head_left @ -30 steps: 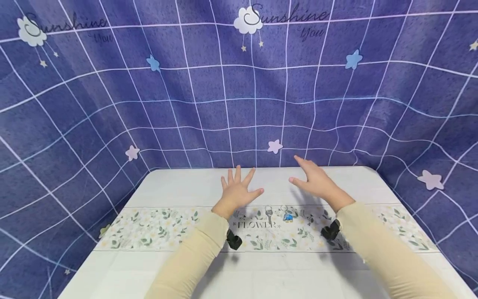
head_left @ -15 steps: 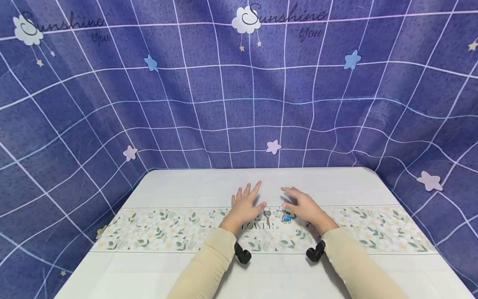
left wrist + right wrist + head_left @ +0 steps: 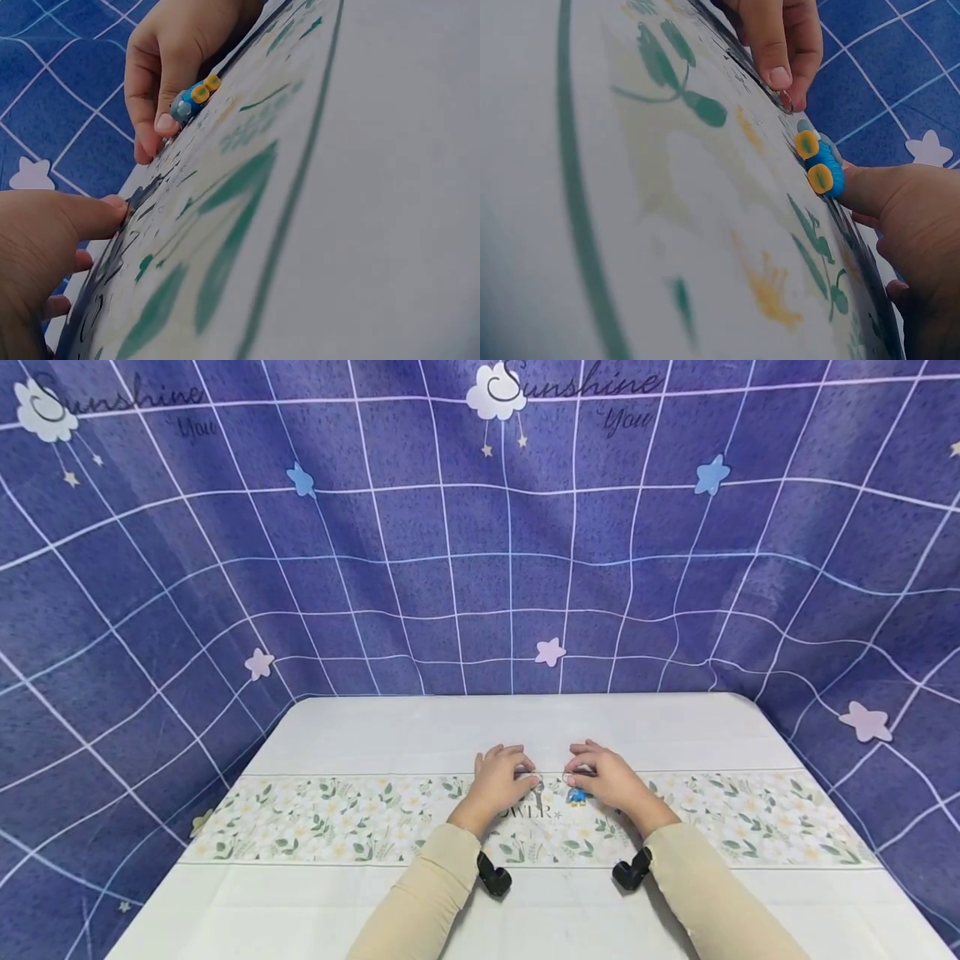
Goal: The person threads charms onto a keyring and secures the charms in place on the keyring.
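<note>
My left hand [image 3: 497, 783] pinches the metal ring of a small key [image 3: 538, 798] between thumb and fingers; the key's shaft points toward me over the printed lettering. In the right wrist view this ring [image 3: 787, 100] shows at the left thumb's tip. Close by on the right, my right hand [image 3: 611, 779] pinches the ring of a keychain with a blue figure [image 3: 576, 796]. The figure has yellow feet, seen in the left wrist view beside the right thumb [image 3: 166, 122]. Both hands are low over the table, fingers curled, with a narrow gap between them.
A white table [image 3: 352, 735] carries a band of floral print [image 3: 330, 818] across its middle. A blue-purple curtain [image 3: 420, 577] with a white grid and stars hangs behind it and along both sides. Black wrist cameras [image 3: 495, 875] hang under both sleeves.
Both hands have come down and back from the far part of the table toward the key and the keychain. Their spread fingers have curled in and taken hold of the rings.
</note>
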Available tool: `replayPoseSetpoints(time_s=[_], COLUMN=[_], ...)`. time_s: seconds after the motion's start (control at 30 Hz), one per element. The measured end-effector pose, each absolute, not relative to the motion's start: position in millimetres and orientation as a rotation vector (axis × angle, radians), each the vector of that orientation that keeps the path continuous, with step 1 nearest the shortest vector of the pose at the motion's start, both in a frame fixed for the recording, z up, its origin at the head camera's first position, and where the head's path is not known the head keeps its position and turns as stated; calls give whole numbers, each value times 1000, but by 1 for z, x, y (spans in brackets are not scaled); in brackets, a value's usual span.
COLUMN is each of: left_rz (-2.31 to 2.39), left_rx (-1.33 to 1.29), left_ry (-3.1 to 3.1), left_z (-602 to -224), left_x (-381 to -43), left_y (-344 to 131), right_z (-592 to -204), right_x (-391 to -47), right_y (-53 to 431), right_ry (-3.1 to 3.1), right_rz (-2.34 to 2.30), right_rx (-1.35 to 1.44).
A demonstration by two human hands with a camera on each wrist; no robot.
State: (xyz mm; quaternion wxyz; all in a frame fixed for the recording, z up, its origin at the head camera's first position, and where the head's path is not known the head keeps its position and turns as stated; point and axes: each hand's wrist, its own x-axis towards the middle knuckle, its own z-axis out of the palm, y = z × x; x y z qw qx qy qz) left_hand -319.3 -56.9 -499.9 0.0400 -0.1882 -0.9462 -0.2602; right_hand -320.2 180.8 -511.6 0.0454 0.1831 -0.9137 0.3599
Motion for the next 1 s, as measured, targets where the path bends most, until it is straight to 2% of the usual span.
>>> replayPoseSetpoints(time_s=[0.5, 0.73, 1.0], left_rz=[-1097, -1469, -1687], left_rx=[-534, -508, -576], left_ry=[-2724, -2559, -2462], left_z=[-505, -507, -513], left_x=[-321, -321, -321], left_y=[-56, -53, -54], right_z=[-508, -506, -511], right_x=[-314, -311, -310], right_y=[168, 162, 160], right_ry=[-2695, -2564, -2404], right_rz=[1285, 1534, 1799], right_rx=[276, 236, 318])
